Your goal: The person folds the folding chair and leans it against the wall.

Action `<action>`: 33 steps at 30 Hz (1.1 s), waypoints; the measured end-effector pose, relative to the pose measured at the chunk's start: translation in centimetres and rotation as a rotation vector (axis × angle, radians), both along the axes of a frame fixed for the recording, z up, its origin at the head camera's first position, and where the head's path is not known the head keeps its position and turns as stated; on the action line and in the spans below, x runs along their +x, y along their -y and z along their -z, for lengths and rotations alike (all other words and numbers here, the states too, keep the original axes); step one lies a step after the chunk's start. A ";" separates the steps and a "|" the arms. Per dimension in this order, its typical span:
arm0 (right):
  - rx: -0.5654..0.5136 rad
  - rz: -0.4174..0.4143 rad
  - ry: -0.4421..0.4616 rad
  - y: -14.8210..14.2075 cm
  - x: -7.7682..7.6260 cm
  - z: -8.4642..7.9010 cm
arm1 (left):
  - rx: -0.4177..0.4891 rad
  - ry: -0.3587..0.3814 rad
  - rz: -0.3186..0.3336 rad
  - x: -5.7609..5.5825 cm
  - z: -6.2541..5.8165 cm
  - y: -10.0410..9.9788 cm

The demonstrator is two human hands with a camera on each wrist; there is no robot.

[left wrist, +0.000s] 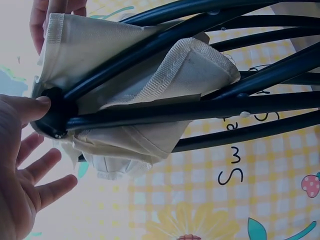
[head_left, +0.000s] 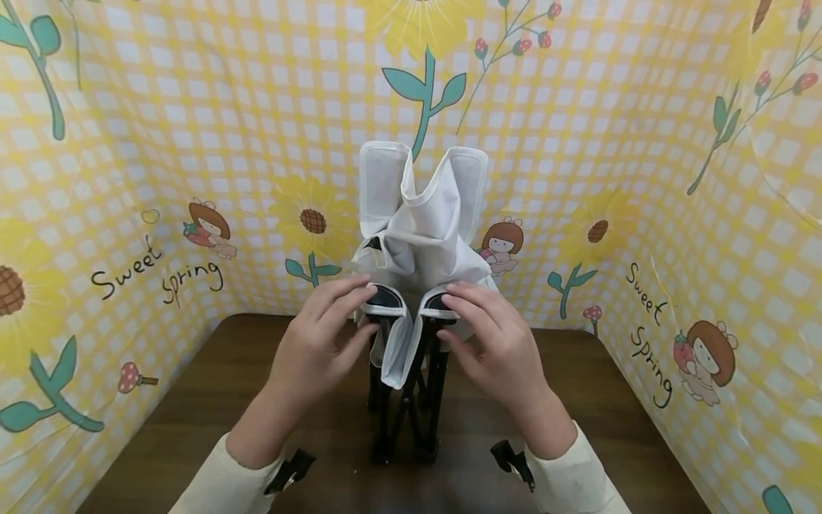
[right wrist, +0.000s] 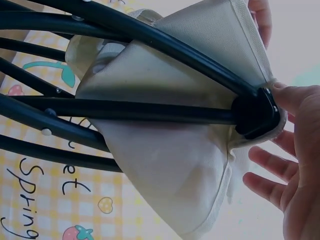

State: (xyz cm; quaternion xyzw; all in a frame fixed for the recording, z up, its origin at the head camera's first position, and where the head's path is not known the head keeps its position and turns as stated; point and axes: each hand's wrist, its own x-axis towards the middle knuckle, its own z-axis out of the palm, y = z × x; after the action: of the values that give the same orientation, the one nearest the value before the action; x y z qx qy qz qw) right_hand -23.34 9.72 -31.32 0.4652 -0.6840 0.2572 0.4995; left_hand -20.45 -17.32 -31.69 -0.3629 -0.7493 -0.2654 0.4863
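Pinching the near corners (head_left: 387,298) of the stool (head_left: 427,239) between thumb and fingers, the left hand (head_left: 321,332) and right hand (head_left: 497,339) flank it where it stands, legs bunched, on the table (head_left: 221,378). Free room separates the stool from the table's side edges; cloth (head_left: 308,121) behind and beside it reads "Sweet Spring" on both sides.

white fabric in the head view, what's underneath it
Under the white fabric, black legs cross each other, with the brown table below. The folded fabric covers much of the legs' upper parts, so those can't be seen fully there.
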 end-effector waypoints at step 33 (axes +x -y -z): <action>-0.194 0.018 0.124 -2.7 0.7 3.6 | 0.398 0.218 -0.038 0.9 5.2 0.3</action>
State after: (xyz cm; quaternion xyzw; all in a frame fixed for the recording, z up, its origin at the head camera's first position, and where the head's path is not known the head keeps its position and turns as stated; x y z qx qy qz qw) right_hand -22.64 12.39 -34.96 0.3916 -0.6897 0.3459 0.5013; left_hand -19.58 -17.60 -36.91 -0.2148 -0.7368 -0.4367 0.4693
